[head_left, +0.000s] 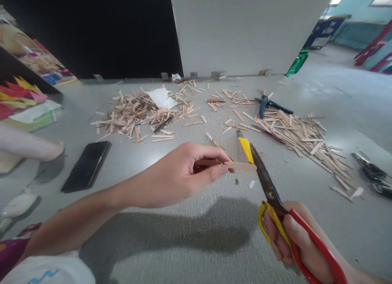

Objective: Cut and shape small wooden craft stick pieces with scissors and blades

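Note:
Closed in a pinch, my left hand holds a wooden craft stick whose rounded end points right. My right hand is wrapped round scissors with one red and one yellow handle. The dark blades point up and away, close by the stick's tip; whether they touch it I cannot tell. Just behind the blades lies a yellow cutter knife. A thin brush rests on the table behind my left fingers.
Cut sticks lie in a left pile under white paper and a right pile. Blue-handled pliers sit by the right pile. A phone lies left, near another person's arm. A panel stands behind.

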A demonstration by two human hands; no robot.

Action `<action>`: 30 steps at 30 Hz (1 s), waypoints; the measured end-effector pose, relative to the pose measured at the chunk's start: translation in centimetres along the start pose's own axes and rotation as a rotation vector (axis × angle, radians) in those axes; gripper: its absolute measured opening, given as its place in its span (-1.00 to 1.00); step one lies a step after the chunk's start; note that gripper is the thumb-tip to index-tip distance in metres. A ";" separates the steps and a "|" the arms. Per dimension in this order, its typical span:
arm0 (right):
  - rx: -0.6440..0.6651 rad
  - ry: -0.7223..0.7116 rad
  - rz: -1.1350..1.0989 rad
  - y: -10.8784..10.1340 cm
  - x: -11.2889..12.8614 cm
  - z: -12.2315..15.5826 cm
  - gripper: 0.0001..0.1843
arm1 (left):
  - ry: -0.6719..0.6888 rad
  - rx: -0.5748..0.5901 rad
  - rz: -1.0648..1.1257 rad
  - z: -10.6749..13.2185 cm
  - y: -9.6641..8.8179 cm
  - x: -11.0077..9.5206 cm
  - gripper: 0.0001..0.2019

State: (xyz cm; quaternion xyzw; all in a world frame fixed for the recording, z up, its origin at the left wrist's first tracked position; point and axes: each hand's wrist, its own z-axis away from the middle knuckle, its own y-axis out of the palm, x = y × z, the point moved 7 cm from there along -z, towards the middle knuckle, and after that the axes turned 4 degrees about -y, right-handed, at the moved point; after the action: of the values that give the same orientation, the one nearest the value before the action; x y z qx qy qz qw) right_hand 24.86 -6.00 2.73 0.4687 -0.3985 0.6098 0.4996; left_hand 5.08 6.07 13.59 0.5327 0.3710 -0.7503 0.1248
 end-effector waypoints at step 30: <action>-0.013 0.012 0.037 0.3 0.6 -0.4 -0.24 | 0.000 -0.008 -0.214 0.3 -0.3 0.2 -0.69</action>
State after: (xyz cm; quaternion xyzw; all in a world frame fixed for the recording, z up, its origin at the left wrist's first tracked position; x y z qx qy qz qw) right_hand 24.47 -5.53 3.20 0.4544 -0.4082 0.6190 0.4937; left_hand 4.62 6.17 13.62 0.4897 0.4289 -0.7577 0.0461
